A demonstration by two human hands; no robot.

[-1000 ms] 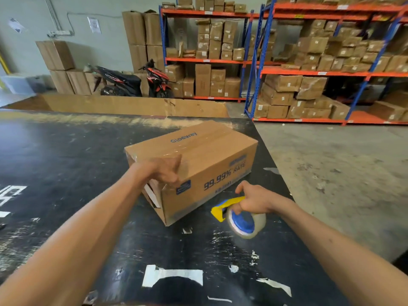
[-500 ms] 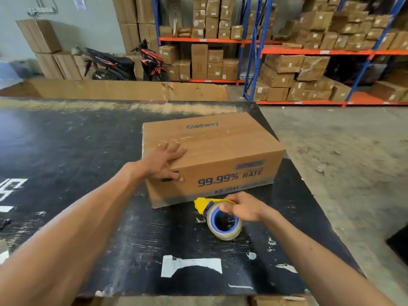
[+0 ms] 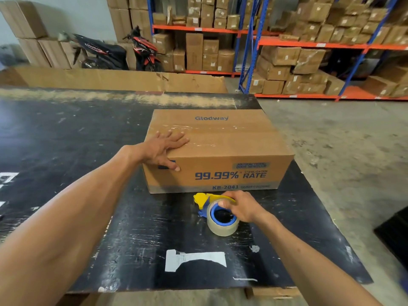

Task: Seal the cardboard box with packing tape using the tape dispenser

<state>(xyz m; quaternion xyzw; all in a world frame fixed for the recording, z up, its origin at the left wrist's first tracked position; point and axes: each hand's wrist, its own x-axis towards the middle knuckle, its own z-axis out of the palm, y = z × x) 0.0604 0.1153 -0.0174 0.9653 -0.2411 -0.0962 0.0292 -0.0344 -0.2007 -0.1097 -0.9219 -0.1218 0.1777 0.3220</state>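
Brown box: rectangular brown cardboard box (image 3: 218, 149) with blue printing, standing at centre frame on the scuffed black desk (image 3: 66, 133), near its right edge.
Box axis: long side runs left to right across the frame; the printed face with "99.99% RATE" looks toward the camera.
Top seam: a strip of clear glossy tape (image 3: 220, 133) already lies along the top, following that long axis, so the top seam looks sealed.
Left hand: left hand (image 3: 164, 149) lies flat on the near-left corner of the box, fingers (image 3: 176, 138) spread over the top and thumb hooked down the front face; it grasps nothing, and seems placed there to pin the box steady.
Dispenser: blue and yellow tape dispenser (image 3: 217, 212) carrying a roll of clear tape, resting on the desk just in front of the box's lower edge, below centre frame.
Dispenser heading: the yellow nose points toward the upper left, at the box; the roll's open blue core faces up toward the camera.
Right hand: right hand (image 3: 241, 207) clenched over the dispenser from the right, fingers wrapped across its top.
Likely reason: hold suits either lifting it for another strip or setting it down; I cannot tell which.
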